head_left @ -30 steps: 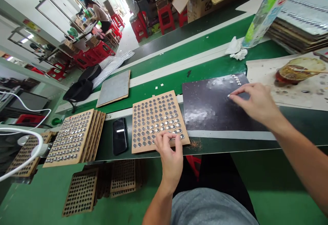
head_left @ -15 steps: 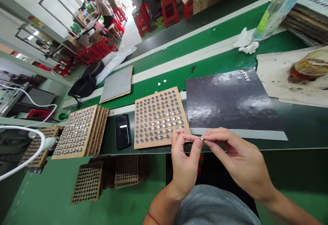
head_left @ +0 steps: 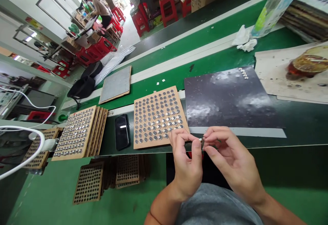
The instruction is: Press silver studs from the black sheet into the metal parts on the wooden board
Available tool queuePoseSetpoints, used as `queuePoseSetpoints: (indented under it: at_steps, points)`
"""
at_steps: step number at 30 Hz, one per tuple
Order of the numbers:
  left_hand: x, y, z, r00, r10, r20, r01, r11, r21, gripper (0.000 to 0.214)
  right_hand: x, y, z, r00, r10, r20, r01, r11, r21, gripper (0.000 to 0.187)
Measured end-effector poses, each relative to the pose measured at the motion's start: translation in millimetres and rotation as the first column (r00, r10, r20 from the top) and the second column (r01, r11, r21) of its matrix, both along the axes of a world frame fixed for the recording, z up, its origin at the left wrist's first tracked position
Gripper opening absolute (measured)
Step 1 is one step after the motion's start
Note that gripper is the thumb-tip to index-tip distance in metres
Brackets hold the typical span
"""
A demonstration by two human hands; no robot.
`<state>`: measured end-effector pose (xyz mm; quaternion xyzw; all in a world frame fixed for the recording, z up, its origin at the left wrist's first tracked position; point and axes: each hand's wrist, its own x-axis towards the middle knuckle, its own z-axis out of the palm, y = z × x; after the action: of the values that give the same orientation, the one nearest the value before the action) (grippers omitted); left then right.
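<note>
My left hand (head_left: 188, 163) pinches a small shiny metal piece (head_left: 200, 139) between thumb and forefinger, over the bench's front edge. Its exact kind is too small to tell. Just to the right, my right hand (head_left: 232, 160) has thumb and forefinger apart close to the piece; whether a fingertip touches it is unclear. Behind my left fingers lies a tan board (head_left: 153, 143) carrying rows of round dark discs, and some in the lower right rows bear small shiny pieces. A dark sheet (head_left: 230, 95) lies beyond my right hand, with several small shiny pieces (head_left: 243, 73) near its upper right corner.
A black phone (head_left: 122, 131) lies left of the board, then a stack of similar filled boards (head_left: 74, 132). Farther back are a grey panel (head_left: 115, 84), crumpled tissue (head_left: 242, 37), a bottle (head_left: 273, 10) and a dish of amber material (head_left: 309, 61). A person (head_left: 99, 8) sits far off.
My right thumb and forefinger have parted from the small metal piece, which stays in my left pinch. The view has shifted slightly.
</note>
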<state>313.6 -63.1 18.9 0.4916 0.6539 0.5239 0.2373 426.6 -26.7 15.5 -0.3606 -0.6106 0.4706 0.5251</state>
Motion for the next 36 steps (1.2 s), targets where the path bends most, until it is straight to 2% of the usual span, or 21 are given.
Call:
queuePoseSetpoints:
  at_steps: [4,8,16,26,32,36]
  points:
    - [1.6,-2.8,-3.3,0.999,0.020,-0.040,-0.020,1.000,0.018,0.019,-4.8,-0.8,1.8,0.999,-0.029,0.018,0.028,1.000,0.009,0.009]
    - [0.0,-1.0,-2.6,1.000,0.004,0.019,-0.004,1.000,0.014,0.021,-5.9,-3.6,3.1,0.997,0.003,-0.072,-0.009,0.996,-0.088,0.011]
    - [-4.0,2.1,-0.2,0.989,-0.058,0.134,0.058,0.998,0.000,0.026,-4.8,-3.6,4.0,0.980,-0.053,-0.190,0.014,0.979,-0.203,0.011]
    - [-4.2,-0.7,-0.8,0.974,-0.125,0.187,0.124,0.992,0.019,0.021,-3.2,-1.5,6.3,0.982,-0.091,-0.167,0.054,0.976,-0.210,0.012]
    - [-5.0,-2.0,-2.1,0.974,-0.142,0.177,0.139,0.990,0.031,0.019,-2.1,-1.8,-2.9,0.964,-0.044,-0.261,-0.027,0.965,-0.260,0.010]
    - [-4.8,-1.6,-1.1,0.973,-0.147,0.178,0.143,0.989,0.030,0.018,-2.3,-1.1,-2.1,0.978,0.028,-0.208,-0.080,0.966,-0.247,0.006]
